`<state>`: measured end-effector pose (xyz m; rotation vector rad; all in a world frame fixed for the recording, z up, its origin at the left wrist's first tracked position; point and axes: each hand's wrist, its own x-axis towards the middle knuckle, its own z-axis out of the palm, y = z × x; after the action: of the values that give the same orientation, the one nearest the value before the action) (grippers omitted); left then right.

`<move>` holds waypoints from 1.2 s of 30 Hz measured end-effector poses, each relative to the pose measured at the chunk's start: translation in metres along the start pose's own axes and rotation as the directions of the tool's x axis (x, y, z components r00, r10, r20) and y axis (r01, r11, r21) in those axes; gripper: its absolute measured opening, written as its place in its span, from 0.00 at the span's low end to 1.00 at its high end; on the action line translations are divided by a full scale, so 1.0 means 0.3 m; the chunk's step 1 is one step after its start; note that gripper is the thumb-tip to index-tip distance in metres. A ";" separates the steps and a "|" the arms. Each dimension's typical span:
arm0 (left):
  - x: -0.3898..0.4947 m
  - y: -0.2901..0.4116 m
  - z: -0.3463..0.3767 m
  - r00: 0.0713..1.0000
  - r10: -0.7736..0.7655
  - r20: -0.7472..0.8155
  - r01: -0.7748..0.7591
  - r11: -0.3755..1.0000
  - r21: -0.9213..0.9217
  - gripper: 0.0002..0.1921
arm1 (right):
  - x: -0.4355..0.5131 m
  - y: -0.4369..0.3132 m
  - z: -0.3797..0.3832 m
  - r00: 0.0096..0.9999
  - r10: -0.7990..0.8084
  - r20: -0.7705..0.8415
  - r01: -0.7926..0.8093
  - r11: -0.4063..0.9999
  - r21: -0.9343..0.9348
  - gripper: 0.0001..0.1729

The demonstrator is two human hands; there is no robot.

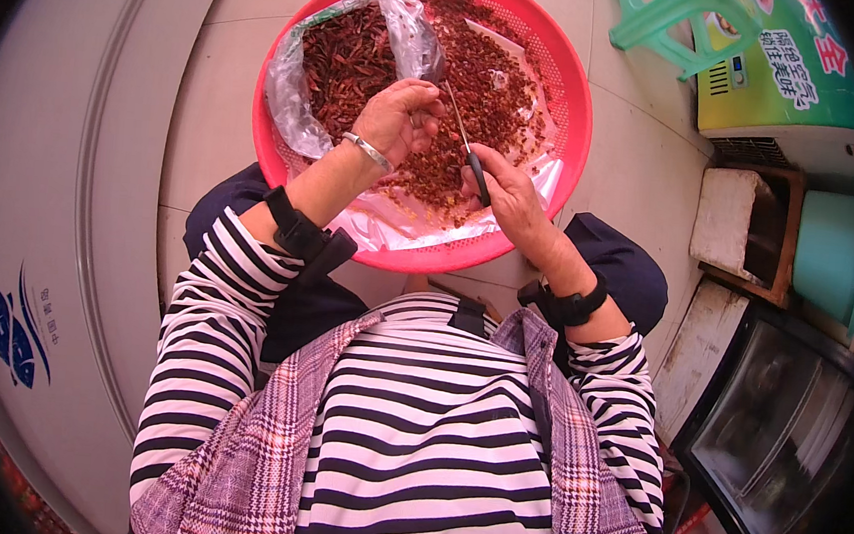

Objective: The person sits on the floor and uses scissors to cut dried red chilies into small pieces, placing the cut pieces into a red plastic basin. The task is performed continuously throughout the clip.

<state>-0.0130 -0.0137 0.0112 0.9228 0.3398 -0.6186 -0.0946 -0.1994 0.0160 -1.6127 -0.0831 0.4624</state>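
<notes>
My right hand (509,194) grips black-handled scissors (476,177), their blades pointing up and left, apparently closed or nearly so. My left hand (401,120), wearing a silver bangle, hovers near the blade tips with curled fingers. Whether it pinches something small is hidden. Both hands are over a round red plastic basket (575,128) with perforated sides. Inside, at the left, an open clear plastic bag (284,97) holds whole dried red chilies (349,61). Cut chili pieces and seeds (480,68) spread beside it on a plastic sheet (392,230) lining the basket.
A pale chest freezer (50,184) borders the left side. At the upper right are a green plastic stool (657,21) and a green freezer bearing writing (795,78). Below them sit a foam box (724,215), a teal tub (830,254) and a glass-fronted cabinet (768,422).
</notes>
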 end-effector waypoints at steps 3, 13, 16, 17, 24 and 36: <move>0.003 0.000 -0.004 0.999 -0.024 0.021 0.024 1.000 -0.004 0.06 | -0.004 0.000 0.001 1.000 0.017 -0.018 -0.016 0.999 0.043 0.17; -0.007 -0.002 0.008 1.000 0.005 -0.014 -0.004 0.996 0.086 0.06 | 0.007 0.016 -0.016 0.996 -0.071 -0.054 0.068 0.996 -0.052 0.18; -0.005 -0.002 0.007 1.000 0.018 -0.025 -0.017 0.998 0.059 0.06 | 0.006 0.019 -0.012 0.996 -0.082 -0.035 0.079 0.992 -0.097 0.19; -0.004 -0.002 0.006 1.000 0.020 -0.022 -0.019 0.998 0.055 0.06 | 0.006 0.019 -0.010 0.997 -0.075 -0.028 0.072 0.992 -0.101 0.19; -0.004 -0.013 0.005 1.000 0.009 -0.029 -0.007 0.998 0.062 0.07 | 0.010 0.013 -0.009 0.996 -0.088 -0.032 0.083 0.986 -0.145 0.20; -0.005 -0.003 0.008 0.996 0.067 -0.060 -0.064 0.997 0.039 0.08 | 0.010 0.013 -0.010 0.997 -0.081 -0.004 0.079 0.979 -0.186 0.19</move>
<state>-0.0148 -0.0156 0.0129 0.9857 0.3526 -0.5386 -0.0917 -0.2018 0.0117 -1.7880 -0.1865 0.3926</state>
